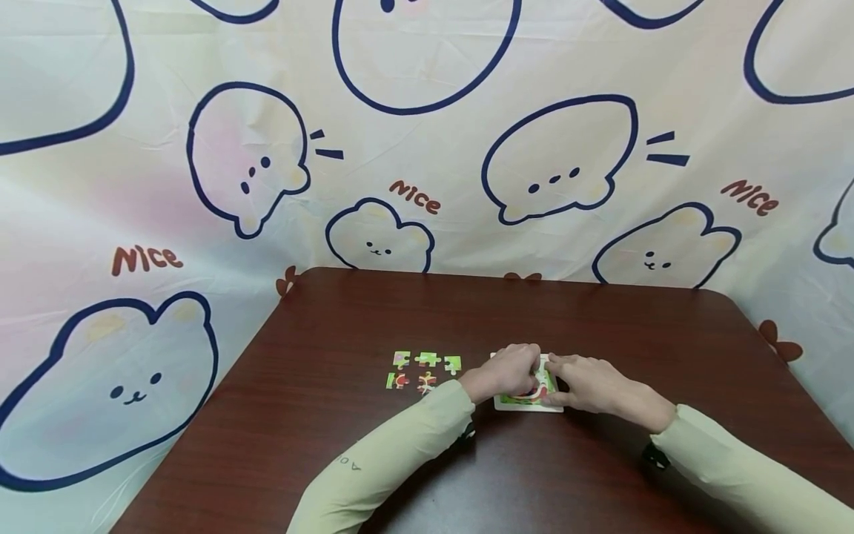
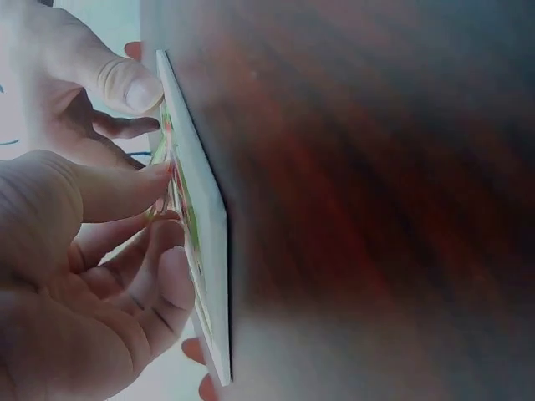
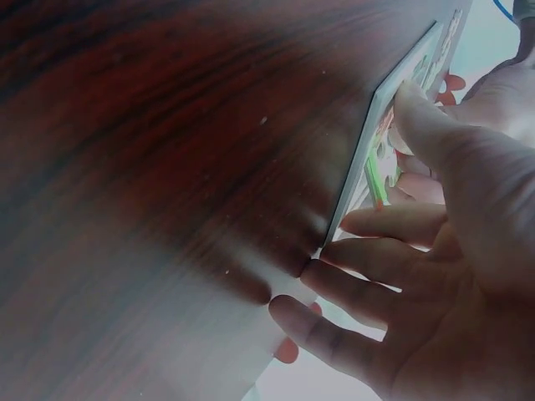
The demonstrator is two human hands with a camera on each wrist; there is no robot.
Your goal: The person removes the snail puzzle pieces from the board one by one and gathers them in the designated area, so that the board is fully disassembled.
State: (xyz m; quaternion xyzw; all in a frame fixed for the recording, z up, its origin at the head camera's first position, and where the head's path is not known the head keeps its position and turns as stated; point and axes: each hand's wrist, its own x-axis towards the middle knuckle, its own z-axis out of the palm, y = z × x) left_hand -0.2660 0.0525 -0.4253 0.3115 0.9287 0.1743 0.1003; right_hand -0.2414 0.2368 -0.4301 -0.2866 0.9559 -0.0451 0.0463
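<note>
A pale cloth backdrop [image 1: 414, 156] covered in blue-outlined bears and the word "Nice" rises behind a dark wood-grained table [image 1: 333, 319]. Here on the tabletop is the action: a white-bordered jigsaw board [image 1: 527, 407], lying flat beneath both hands. The left hand [image 1: 509, 369] is over it, fingers curled, thumb and forefinger pinching a green-edged puzzle piece [image 3: 375, 180] (mostly hidden by those fingers). On the board's right side, the right hand [image 1: 594, 382] has its fingers spread and straight, its thumb resting on the board. Just left, loose jigsaw pieces [image 1: 428, 359] sit in two rows, and pale sleeves [image 1: 400, 445] stretch in from the near side.
</note>
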